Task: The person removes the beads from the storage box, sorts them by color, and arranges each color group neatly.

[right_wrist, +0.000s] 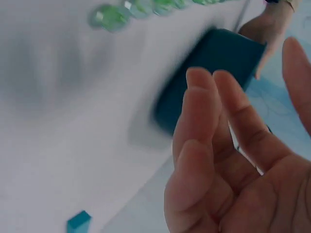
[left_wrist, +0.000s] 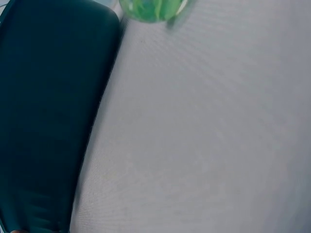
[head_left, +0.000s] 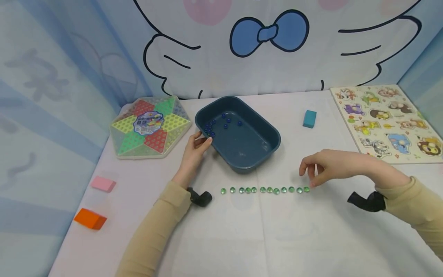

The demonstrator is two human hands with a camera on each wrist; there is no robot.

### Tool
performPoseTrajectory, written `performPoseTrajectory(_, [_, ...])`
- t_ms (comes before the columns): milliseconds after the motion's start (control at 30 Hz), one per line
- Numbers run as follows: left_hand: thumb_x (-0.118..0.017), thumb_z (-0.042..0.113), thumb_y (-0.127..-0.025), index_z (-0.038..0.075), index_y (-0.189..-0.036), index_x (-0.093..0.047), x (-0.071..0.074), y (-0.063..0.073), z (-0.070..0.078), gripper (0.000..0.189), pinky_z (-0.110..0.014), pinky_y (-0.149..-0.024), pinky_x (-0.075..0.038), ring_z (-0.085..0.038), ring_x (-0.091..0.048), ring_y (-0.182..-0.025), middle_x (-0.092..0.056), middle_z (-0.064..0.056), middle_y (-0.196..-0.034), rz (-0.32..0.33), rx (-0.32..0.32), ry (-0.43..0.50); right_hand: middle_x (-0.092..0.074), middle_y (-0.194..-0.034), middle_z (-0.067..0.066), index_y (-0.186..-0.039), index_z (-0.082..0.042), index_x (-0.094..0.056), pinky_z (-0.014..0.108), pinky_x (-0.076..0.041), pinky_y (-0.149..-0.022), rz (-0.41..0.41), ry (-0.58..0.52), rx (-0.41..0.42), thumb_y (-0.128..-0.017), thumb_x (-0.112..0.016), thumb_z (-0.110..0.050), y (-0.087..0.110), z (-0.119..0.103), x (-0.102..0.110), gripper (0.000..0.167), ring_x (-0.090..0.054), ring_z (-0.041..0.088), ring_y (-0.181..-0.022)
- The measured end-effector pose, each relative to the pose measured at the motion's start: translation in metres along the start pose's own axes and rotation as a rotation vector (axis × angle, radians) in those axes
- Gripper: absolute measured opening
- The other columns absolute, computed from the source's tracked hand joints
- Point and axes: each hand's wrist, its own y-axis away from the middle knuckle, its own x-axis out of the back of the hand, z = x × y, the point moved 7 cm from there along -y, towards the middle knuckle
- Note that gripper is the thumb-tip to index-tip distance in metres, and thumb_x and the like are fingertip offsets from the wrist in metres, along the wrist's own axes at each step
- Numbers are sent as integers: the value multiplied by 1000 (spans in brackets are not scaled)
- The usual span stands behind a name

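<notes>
My left hand [head_left: 194, 153] holds the left edge of a dark blue plastic basin [head_left: 249, 159], thumb at the rim. Several dark blue marbles [head_left: 209, 127] lie in the basin, mostly gathered toward that side. In front of it, green glass marbles [head_left: 276, 191] form a straight row on the white tabletop. Loosely bent and with nothing between its fingers, my right hand [head_left: 327, 167] hovers by the row's right end. The right wrist view shows this hand's fingers [right_wrist: 197, 121] apart from the thumb. One green marble [left_wrist: 151, 7] shows at the top of the left wrist view.
A hexagonal star-patterned game board [head_left: 149, 129] lies at the back left. Pink [head_left: 103, 184] and orange [head_left: 90, 219] blocks sit near the left edge. A teal block [head_left: 309, 119] stands right of the basin, and an animal picture board [head_left: 389, 121] lies at the far right.
</notes>
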Motion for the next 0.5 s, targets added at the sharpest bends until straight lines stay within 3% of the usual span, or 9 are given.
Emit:
performPoseTrajectory(100, [-61, 33, -89, 14, -142, -32, 1, 0, 0, 63, -41, -104, -36, -23, -44, -124, -46, -13, -135, -2, -7, -1, -58, -84, -7, -105, -17, -61, 22, -45, -66, -36, 34, 54, -79, -72, -35, -4, -24, 17, 33, -53, 11, -77])
performPoseTrajectory(233, [-61, 33, -89, 14, -142, -31, 3, 1, 0, 64, -40, -104, -35, -23, -43, -125, -46, -13, -136, -14, -14, 1, -59, -87, -4, -105, -17, -62, 24, -47, -68, -19, 63, 138, -80, -71, -35, -18, -57, 42, 32, -54, 14, -81])
performPoseTrajectory(367, [-63, 35, -87, 16, -143, -31, 3, 1, -1, 67, -40, -105, -34, -22, -43, -126, -46, -11, -136, -26, -1, 10, -60, -89, 1, -105, -13, -62, 28, -48, -67, 1, 81, 199, -84, -68, -28, -45, -81, 62, 27, -54, 16, -80])
performPoseTrajectory(500, [-67, 37, -84, 17, -144, -28, 0, 1, -1, 74, -41, -107, -32, -22, -41, -128, -43, -9, -138, -42, 12, 6, -61, -89, 5, -107, -10, -61, 31, -49, -65, 5, 86, 209, -86, -65, -25, -78, -97, 74, 26, -57, 21, -76])
